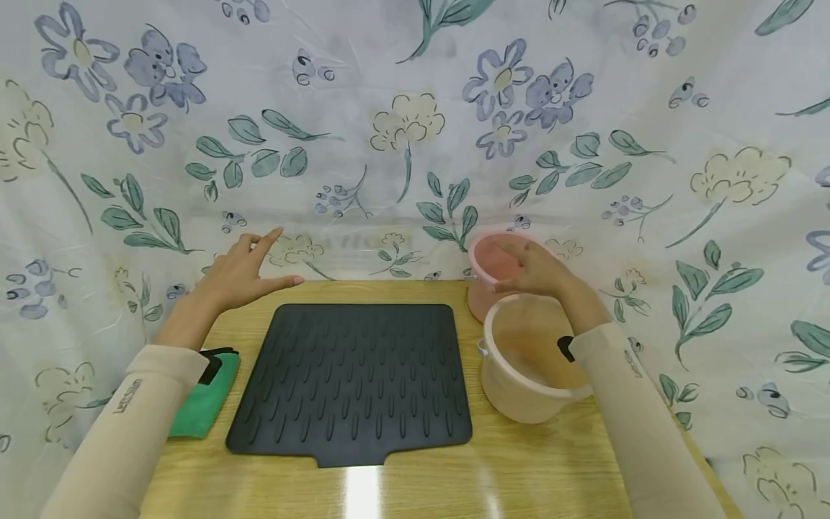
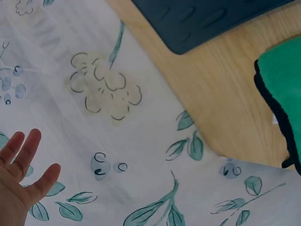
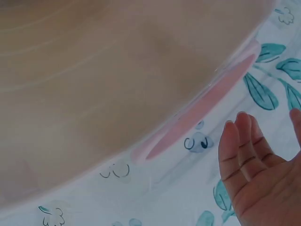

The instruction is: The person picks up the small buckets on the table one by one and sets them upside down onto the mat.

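My left hand (image 1: 241, 271) hovers over the back left of the table, fingers and thumb spread apart, holding nothing. Below and right of it lies a dark grey ridged mat (image 1: 353, 375). A folded green cloth (image 1: 206, 396) with black edging lies under the left forearm, partly hidden by it. My right hand (image 1: 533, 268), its fingers loosely bent and holding nothing, is above the two buckets. The cream bucket (image 1: 519, 400) stands in front; the pink bucket (image 1: 480, 292) is behind it, partly covered by the hand. In the right wrist view the right hand (image 3: 263, 174) appears apart from both rims.
A floral curtain (image 1: 337, 144) hangs behind the table and along both sides. The wooden table (image 1: 259, 483) shows bare wood in front of the mat. A small handle fitting (image 1: 482, 347) sticks out from the cream bucket's left side.
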Tool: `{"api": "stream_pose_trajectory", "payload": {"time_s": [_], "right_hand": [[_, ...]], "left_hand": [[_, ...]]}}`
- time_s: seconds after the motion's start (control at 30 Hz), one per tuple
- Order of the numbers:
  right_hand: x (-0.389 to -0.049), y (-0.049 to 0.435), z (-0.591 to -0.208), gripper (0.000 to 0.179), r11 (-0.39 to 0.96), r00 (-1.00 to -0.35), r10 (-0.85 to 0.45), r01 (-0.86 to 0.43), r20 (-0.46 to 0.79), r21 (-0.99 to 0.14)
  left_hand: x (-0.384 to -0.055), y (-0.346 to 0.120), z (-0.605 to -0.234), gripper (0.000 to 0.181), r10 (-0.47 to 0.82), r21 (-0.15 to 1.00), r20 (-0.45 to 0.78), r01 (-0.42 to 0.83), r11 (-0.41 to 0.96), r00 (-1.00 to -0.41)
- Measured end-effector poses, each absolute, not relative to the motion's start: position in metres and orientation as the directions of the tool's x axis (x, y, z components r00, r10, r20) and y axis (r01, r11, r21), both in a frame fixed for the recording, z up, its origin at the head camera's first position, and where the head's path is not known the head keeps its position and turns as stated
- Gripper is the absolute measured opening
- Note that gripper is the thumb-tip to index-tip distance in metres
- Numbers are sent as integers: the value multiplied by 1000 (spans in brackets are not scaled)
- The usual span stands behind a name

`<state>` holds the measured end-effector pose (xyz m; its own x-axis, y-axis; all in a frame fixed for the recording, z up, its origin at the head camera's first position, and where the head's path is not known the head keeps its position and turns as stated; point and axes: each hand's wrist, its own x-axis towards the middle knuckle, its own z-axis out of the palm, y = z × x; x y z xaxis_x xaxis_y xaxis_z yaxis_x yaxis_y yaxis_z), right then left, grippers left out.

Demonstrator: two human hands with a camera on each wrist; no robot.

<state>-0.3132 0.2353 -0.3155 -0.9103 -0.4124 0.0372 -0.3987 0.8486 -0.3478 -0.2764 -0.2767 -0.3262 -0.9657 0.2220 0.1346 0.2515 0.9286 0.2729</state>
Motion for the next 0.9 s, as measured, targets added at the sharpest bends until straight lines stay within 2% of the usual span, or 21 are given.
{"api": "stream_pose_trajectory", "payload": {"time_s": [0.23, 0.43, 0.6, 0.9], "right_hand": [[-304, 240, -315, 89, 859, -932, -361, -316, -39, -402], [-299, 248, -315, 90, 861, -938, -337, -271, -84, -430], [-296, 255, -317, 94, 843, -922, -385, -334, -40, -421], [-286, 269, -322, 86, 828, -907, -421, -383, -1, -410]], "left_hand": [[-267, -280, -331, 101, 230, 300, 119, 256, 919, -966], [-259, -283, -340, 102, 237, 265, 93, 254, 930, -967], [-254, -286, -346, 100, 243, 254, 110, 264, 930, -964], [-242, -289, -368, 99, 273, 357, 108, 293, 887, -956]]}}
